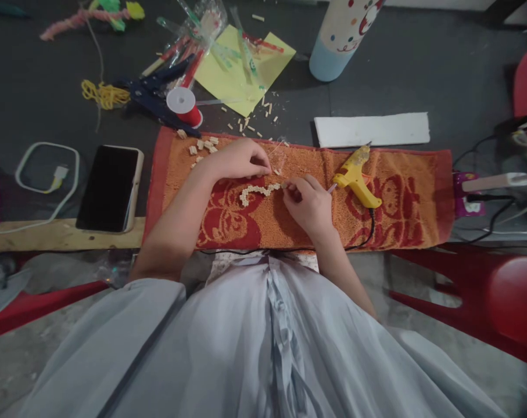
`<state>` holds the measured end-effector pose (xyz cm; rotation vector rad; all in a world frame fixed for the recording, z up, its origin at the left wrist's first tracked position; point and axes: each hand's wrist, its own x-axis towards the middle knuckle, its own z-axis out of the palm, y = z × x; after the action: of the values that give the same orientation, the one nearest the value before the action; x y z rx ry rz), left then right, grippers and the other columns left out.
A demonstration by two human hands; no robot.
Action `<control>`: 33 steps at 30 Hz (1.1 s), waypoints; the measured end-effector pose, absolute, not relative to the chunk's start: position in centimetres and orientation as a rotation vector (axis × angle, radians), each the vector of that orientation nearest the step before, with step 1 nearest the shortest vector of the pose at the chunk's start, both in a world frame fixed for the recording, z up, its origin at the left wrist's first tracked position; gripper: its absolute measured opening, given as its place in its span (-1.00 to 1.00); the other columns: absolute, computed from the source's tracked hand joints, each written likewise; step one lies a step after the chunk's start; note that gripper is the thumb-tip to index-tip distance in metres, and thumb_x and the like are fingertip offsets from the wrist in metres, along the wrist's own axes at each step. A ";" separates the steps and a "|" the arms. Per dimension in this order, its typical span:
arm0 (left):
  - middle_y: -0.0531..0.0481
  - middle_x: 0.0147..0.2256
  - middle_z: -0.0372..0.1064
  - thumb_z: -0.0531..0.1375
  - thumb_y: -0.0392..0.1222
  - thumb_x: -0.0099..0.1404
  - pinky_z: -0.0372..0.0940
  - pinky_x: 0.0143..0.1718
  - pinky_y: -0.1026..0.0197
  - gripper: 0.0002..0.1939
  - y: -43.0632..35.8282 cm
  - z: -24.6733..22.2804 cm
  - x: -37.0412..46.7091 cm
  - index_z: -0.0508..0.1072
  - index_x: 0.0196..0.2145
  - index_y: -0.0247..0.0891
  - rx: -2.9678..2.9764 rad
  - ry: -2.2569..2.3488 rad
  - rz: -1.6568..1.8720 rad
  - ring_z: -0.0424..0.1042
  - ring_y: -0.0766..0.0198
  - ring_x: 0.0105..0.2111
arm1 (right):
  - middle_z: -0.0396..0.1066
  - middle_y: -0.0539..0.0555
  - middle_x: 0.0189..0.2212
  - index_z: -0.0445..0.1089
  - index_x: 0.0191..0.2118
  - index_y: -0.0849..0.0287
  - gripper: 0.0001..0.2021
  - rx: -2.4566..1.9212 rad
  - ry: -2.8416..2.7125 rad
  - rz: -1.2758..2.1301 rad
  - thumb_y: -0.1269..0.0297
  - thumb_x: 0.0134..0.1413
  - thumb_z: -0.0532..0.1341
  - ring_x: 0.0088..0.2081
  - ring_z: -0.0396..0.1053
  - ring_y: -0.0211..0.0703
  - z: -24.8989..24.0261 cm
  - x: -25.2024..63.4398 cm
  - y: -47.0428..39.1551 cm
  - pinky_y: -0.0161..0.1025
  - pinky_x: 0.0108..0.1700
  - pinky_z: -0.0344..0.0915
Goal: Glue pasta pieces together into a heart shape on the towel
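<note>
Though knobbly, a wavy chain (263,190) on towelling (267,223)

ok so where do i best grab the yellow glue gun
Probably by the handle, with the right hand coming from the near right side: the yellow glue gun lies on its side, handle slanting that way, while its tip points away and may be hot. Mind the cord at the handle's end.

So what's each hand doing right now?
Left hand: fingertips closed together; can't tell if holding anything.
Right hand: fingers curled at the wavy strip; grip unclear.
</note>
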<state>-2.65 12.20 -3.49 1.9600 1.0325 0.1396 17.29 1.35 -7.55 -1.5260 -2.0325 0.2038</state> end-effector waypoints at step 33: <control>-0.02 -0.29 0.58 0.26 -0.13 0.20 0.25 -0.23 0.27 -0.78 11.6 -3.2 -2.2 0.61 -0.24 -0.24 1.954 1.007 0.119 0.48 0.29 -0.30 | 0.43 0.08 -0.36 0.47 -0.21 0.17 -0.83 -1.519 -2.063 0.293 0.41 0.17 0.13 -0.41 0.35 -0.22 -7.1 17.4 1.5 -0.30 -0.35 0.29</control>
<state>-2.21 11.58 -3.16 1.9540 1.0071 0.1191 17.36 1.49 -7.15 -1.5194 -2.0625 0.2930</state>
